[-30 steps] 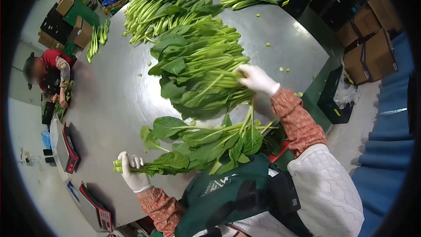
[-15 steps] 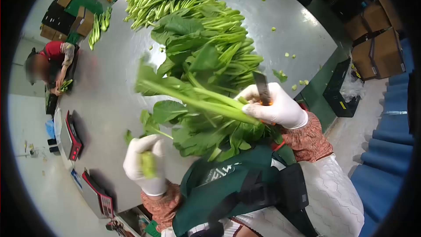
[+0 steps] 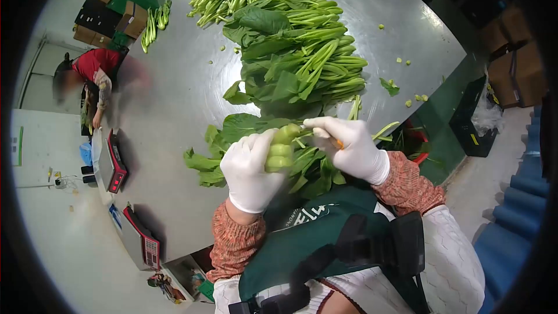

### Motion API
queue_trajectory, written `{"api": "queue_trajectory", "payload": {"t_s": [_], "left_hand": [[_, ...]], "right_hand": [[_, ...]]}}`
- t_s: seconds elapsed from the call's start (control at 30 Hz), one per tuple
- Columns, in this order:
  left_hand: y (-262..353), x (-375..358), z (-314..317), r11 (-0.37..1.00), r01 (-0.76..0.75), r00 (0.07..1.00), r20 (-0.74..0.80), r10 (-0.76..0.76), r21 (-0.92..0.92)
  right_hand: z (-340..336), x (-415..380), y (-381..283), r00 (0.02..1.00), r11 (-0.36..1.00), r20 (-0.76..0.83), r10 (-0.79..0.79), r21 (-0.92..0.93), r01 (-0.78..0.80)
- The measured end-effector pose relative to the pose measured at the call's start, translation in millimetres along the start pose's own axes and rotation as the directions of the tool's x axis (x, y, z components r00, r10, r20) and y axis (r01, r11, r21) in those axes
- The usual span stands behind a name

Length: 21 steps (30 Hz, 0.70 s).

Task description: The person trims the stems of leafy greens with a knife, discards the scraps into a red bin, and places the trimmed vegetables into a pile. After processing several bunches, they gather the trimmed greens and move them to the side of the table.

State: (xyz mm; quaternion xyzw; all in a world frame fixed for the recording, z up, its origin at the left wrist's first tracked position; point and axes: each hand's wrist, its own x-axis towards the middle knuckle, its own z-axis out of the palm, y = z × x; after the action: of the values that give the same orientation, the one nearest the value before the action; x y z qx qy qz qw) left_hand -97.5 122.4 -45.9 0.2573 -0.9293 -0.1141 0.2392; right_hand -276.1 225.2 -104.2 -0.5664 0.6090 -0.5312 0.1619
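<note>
My left hand (image 3: 253,166), in a white glove, is closed around a bunch of leafy greens; its pale, thick stalk ends (image 3: 280,157) face my right hand. My right hand (image 3: 349,145), gloved too, is closed on a knife, of which a bit of orange handle (image 3: 340,144) shows between the fingers; the blade is mostly hidden. Its thumb and forefinger are right at the stalk ends. Below and behind both hands lie loose leafy greens (image 3: 206,163) at the near table edge. Beyond them, a long pile of greens (image 3: 325,52) runs away across the metal table (image 3: 186,99).
Small cut stalk pieces (image 3: 408,103) lie on the right of the table. Two red scales (image 3: 116,163) stand along the left edge. A person in red (image 3: 96,70) bends over at the far left. A black crate (image 3: 471,122) sits on the floor at right.
My left hand has moved right and up, meeting my right hand. The long stalks that lay across my right hand have left it, and the knife blade no longer stands up in view.
</note>
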Motion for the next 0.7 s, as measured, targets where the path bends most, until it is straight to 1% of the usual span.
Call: {"api": "queue_trajectory", "payload": {"t_s": [0.07,0.2,0.27,0.3,0.33,0.4,0.43,0.47,0.5,0.53,0.57,0.6,0.63,0.67,0.7], "left_hand": [[4,0,2,1.0,0.024,0.999,0.031,-0.023,-0.012],[1,-4,9,0.995,-0.05,0.999,-0.005,0.05,-0.083],[1,-3,6,0.994,-0.013,1.0,0.019,0.015,-0.105],[1,-3,3,0.993,0.007,1.0,0.029,-0.003,-0.115],[0,-4,0,0.983,0.025,0.998,0.054,-0.016,-0.183],[-4,-4,-7,0.947,0.068,0.995,0.094,-0.04,-0.314],[-7,-4,-9,0.93,0.094,0.99,0.13,-0.051,-0.355],[-13,-6,-7,0.892,0.156,0.977,0.202,-0.074,-0.425],[-17,-8,-7,0.821,0.253,0.943,0.32,-0.091,-0.512],[-20,-3,-5,0.739,0.334,0.905,0.417,-0.079,-0.585],[-19,2,-6,0.673,0.381,0.875,0.482,-0.042,-0.634],[-16,3,-7,0.603,0.434,0.838,0.546,0.002,-0.669],[-15,3,-5,0.572,0.526,0.788,0.614,-0.049,-0.629],[-16,0,-3,0.628,0.473,0.821,0.567,-0.06,-0.618],[-18,-3,1,0.68,0.418,0.855,0.514,-0.07,-0.602]], "right_hand": [[4,-4,-7,1.0,0.995,0.025,-0.011,-0.095,0.013],[7,-2,-7,0.995,0.978,0.079,0.058,-0.203,-0.041],[9,-4,5,0.989,0.962,0.112,0.101,-0.264,-0.069],[12,-4,21,0.971,0.944,0.153,0.186,-0.301,-0.134],[14,-5,46,0.929,0.917,0.204,0.31,-0.322,-0.235],[7,-9,62,0.964,0.964,0.111,0.243,-0.14,-0.227],[2,-3,50,0.912,0.913,0.179,0.368,0.114,-0.391],[-6,-1,33,0.888,0.876,0.323,0.328,0.248,-0.413],[-19,8,8,0.858,0.816,0.44,0.265,0.371,-0.443],[-19,14,1,0.869,0.811,0.473,0.142,0.448,-0.376],[-20,21,-7,0.867,0.788,0.499,0.016,0.528,-0.318],[-14,22,-10,0.876,0.8,0.461,-0.143,0.575,-0.172],[-16,24,-14,0.827,0.811,0.556,-0.082,0.52,-0.268],[-11,20,-10,0.873,0.822,0.486,-0.043,0.514,-0.246],[-13,20,-10,0.861,0.853,0.509,0.015,0.442,-0.276]]}}
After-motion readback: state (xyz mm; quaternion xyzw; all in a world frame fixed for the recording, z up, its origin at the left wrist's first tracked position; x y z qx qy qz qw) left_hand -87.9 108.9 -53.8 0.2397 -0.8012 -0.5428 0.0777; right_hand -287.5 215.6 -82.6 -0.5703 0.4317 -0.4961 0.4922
